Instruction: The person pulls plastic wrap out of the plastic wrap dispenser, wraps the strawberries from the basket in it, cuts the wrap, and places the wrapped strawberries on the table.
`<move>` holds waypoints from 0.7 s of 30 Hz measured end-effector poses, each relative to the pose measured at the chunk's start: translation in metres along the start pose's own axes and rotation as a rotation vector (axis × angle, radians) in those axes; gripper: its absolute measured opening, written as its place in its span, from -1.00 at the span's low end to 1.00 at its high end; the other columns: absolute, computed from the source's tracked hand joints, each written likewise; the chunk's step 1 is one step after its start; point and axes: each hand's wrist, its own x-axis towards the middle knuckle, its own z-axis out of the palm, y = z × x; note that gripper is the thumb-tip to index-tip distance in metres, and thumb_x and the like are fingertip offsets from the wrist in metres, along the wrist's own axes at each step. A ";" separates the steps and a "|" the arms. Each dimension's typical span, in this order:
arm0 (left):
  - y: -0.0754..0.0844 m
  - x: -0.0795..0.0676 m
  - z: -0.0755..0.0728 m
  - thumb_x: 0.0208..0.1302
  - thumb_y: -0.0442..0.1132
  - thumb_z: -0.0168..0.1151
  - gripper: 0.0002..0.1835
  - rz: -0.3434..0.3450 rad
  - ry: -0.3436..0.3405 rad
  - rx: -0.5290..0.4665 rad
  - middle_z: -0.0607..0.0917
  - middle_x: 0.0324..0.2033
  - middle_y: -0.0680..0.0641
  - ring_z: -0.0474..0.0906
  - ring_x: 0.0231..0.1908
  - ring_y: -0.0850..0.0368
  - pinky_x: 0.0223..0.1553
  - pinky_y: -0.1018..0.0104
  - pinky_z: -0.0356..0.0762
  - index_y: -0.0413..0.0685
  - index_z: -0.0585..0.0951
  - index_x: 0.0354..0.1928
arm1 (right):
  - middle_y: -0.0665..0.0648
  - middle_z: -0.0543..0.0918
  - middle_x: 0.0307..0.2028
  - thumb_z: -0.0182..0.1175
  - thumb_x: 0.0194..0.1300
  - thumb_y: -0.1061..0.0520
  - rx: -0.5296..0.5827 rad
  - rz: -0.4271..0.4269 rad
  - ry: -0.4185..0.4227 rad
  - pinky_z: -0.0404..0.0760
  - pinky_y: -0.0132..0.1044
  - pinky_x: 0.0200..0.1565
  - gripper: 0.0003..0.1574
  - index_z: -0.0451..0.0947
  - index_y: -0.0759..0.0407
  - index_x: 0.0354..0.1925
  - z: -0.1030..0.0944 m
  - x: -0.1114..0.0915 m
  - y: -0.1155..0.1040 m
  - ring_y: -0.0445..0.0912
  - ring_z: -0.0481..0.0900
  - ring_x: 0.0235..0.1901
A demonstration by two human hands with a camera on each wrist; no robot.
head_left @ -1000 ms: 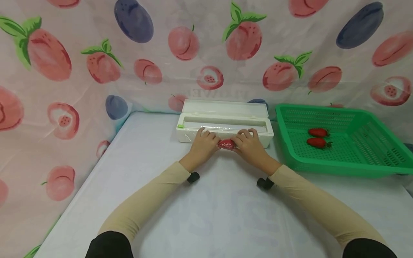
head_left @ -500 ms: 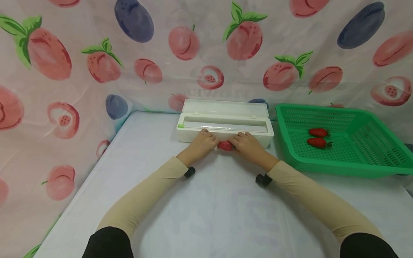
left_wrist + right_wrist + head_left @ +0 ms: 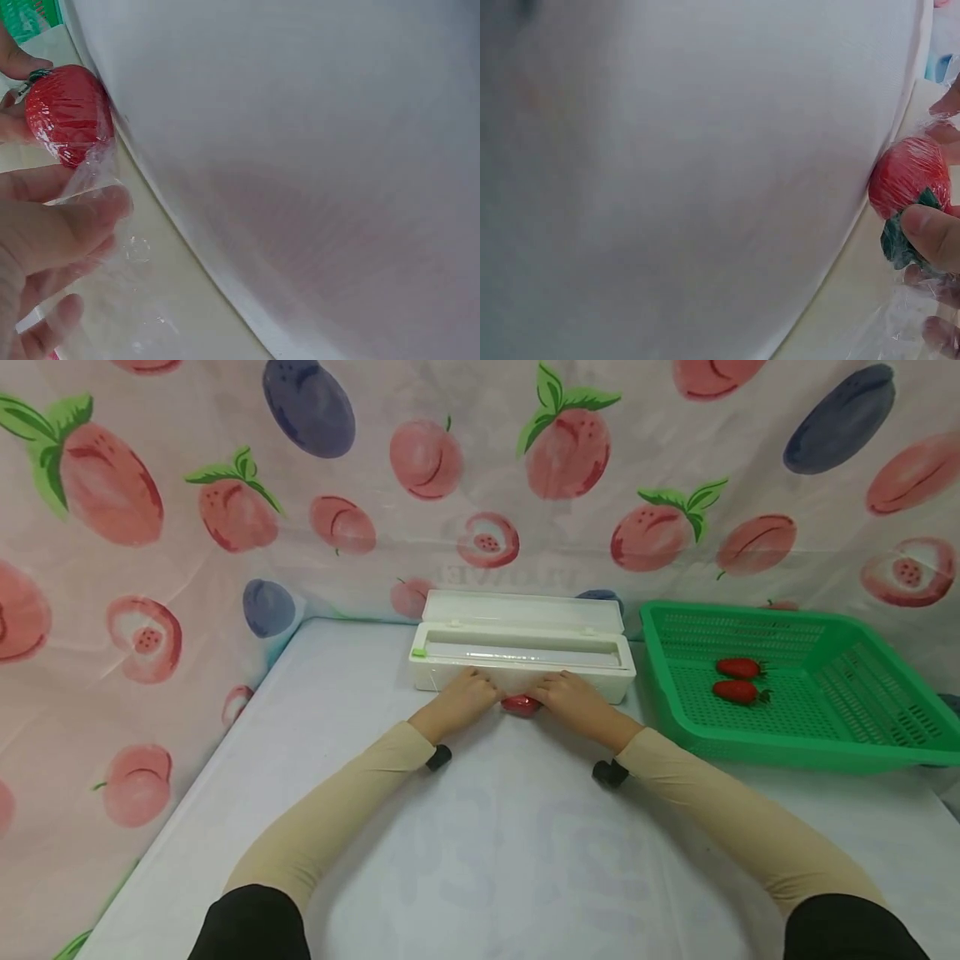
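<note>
A red strawberry (image 3: 521, 706) is wrapped in clear plastic film and held between both hands at the front of the white cling film dispenser (image 3: 525, 680). My left hand (image 3: 467, 697) pinches the twisted film (image 3: 96, 166) just off the strawberry's pointed end. On the other side, my right hand (image 3: 576, 702) grips the leafy end, its thumb (image 3: 930, 229) pressed over the green leaves (image 3: 895, 244). Loose film (image 3: 142, 300) hangs below the left fingers in the left wrist view. Shiny wrap lies tight over the red skin of the fruit.
The dispenser's lid (image 3: 525, 610) stands raised at the back, with a film roll (image 3: 525, 654) inside. To the right, a green plastic basket (image 3: 795, 756) holds two red strawberries (image 3: 738, 681). A fruit-printed cloth (image 3: 337, 577) hangs behind the white table (image 3: 525, 860).
Both hands and the strawberry have shifted slightly left and nearer the body. The fingers, earlier raised against the dispenser's front, have come lower.
</note>
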 end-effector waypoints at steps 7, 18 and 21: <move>0.002 -0.001 -0.001 0.26 -0.24 0.15 -0.80 -0.007 -0.038 0.077 0.71 -0.21 -0.01 0.59 -0.07 0.07 0.07 0.20 0.42 -0.05 0.65 -0.12 | 0.17 0.68 -0.04 0.18 0.19 0.33 -0.004 -0.002 -0.018 0.50 -0.14 0.14 -0.65 0.59 0.26 -0.02 0.000 0.002 0.000 0.03 0.59 0.05; 0.020 0.002 -0.008 0.34 -0.21 0.07 -0.58 0.022 0.054 0.010 0.60 0.04 -0.03 0.49 0.11 0.04 0.13 0.16 0.40 -0.06 0.45 0.22 | 0.19 0.62 0.04 0.23 0.22 0.17 -0.208 -0.047 -0.092 0.50 -0.13 0.13 -0.53 0.51 0.26 0.10 0.002 -0.003 0.001 0.02 0.56 0.08; 0.021 0.001 -0.009 0.32 -0.21 0.09 -0.56 0.014 0.005 0.000 0.59 0.07 -0.04 0.47 0.13 0.03 0.17 0.14 0.37 -0.08 0.45 0.24 | 0.17 0.62 0.05 0.30 0.15 0.08 -0.202 -0.047 -0.085 0.50 -0.11 0.12 -0.43 0.50 0.25 0.11 0.001 -0.005 0.001 0.03 0.55 0.07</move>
